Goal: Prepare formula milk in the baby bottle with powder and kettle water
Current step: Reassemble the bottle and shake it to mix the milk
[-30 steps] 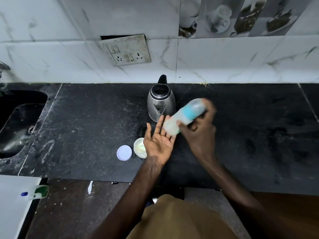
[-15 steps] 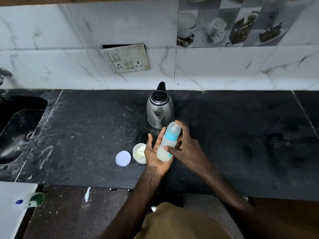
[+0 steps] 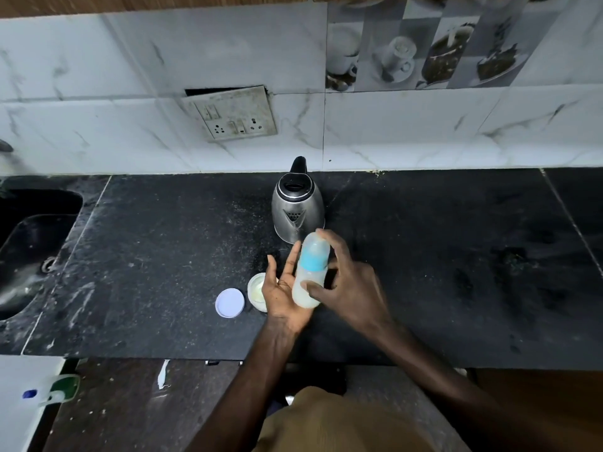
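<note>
The bottle [image 3: 310, 275] holds whitish liquid in its lower part, under a blue collar. It stands nearly upright just in front of the kettle [image 3: 297, 210], whose inside cannot be seen. An open tub [image 3: 256, 290] with pale contents sits in front and left of the kettle on the counter [image 3: 163, 256], its lid [image 3: 229, 302] lying just left of it. The right hand [image 3: 349, 288] grasps the bottle, thumb on the lower body, fingers curled round the top. The left hand [image 3: 282, 291] lies flat, palm up, fingers straight along the bottle's side. One bottle, one kettle, one tub, one lid.

1 head-worn view looks steeply down, close above the black counter [image 3: 163, 256] toward the tiled wall [image 3: 98, 76].
</note>
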